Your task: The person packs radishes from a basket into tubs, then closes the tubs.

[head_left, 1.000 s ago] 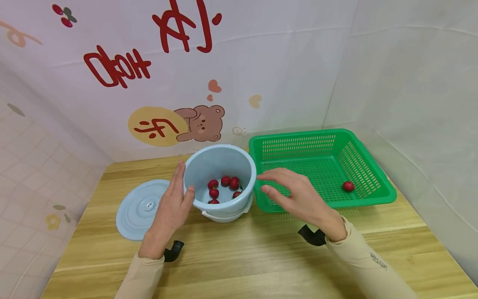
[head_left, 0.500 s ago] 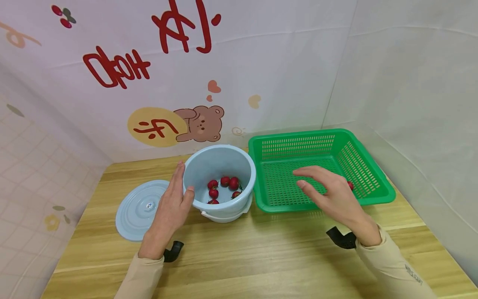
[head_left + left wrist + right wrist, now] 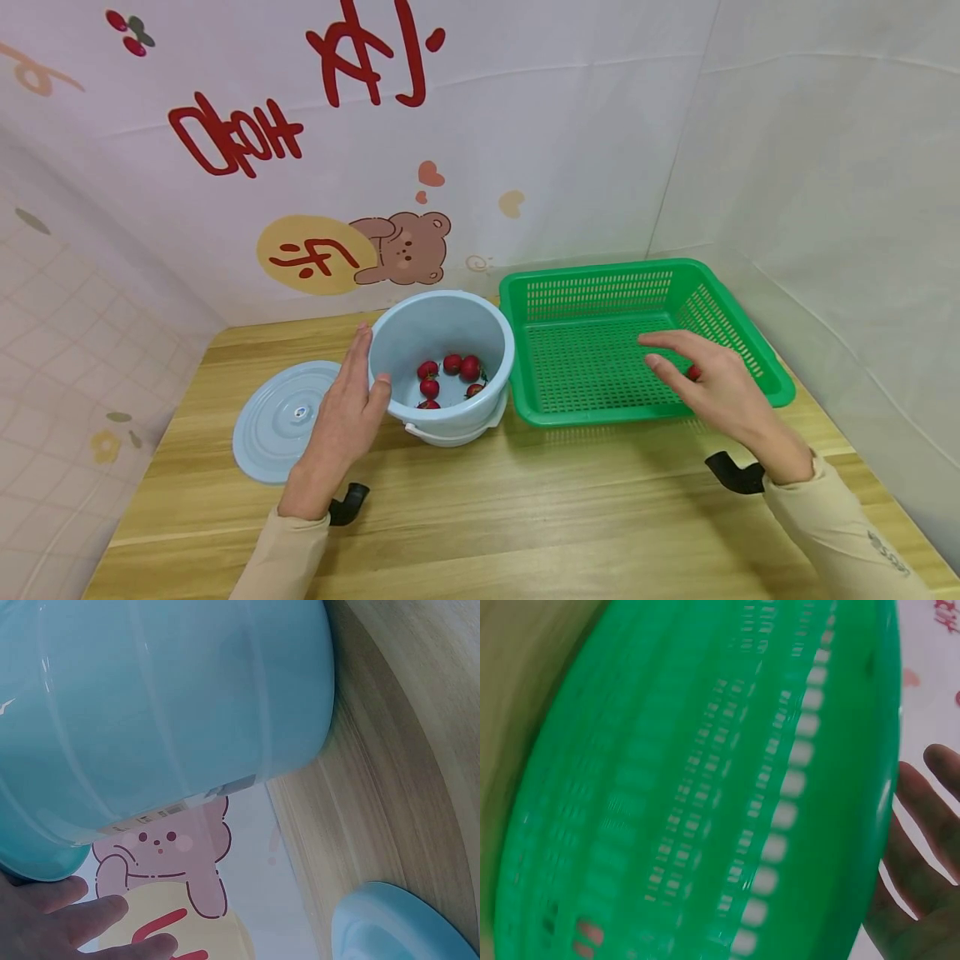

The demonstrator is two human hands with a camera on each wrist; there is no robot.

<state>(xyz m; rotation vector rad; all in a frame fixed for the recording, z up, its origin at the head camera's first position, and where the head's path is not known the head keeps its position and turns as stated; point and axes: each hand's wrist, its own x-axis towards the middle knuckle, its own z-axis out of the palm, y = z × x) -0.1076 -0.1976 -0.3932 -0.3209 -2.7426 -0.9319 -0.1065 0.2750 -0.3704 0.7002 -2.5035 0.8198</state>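
Note:
My left hand rests with straight fingers against the left side of a light blue bucket. Several small red tomatoes lie on the bucket's floor. In the left wrist view, fingertips touch or nearly touch the bucket's rim. Over the front right of a green slotted basket hovers my right hand, thumb and fingers apart, holding nothing. A single red tomato in the basket is partly hidden behind that hand. The right wrist view has the basket wall in front of the fingers.
A round blue lid with a knob lies left of the bucket, partly behind my left hand. The bucket's white handle hangs at its front. Bucket and basket stand side by side on a wooden table, before a printed wall cloth.
My right hand has moved right from the bucket's rim, across the basket, to the lone tomato, which it now partly covers. The left hand and bucket have stayed put.

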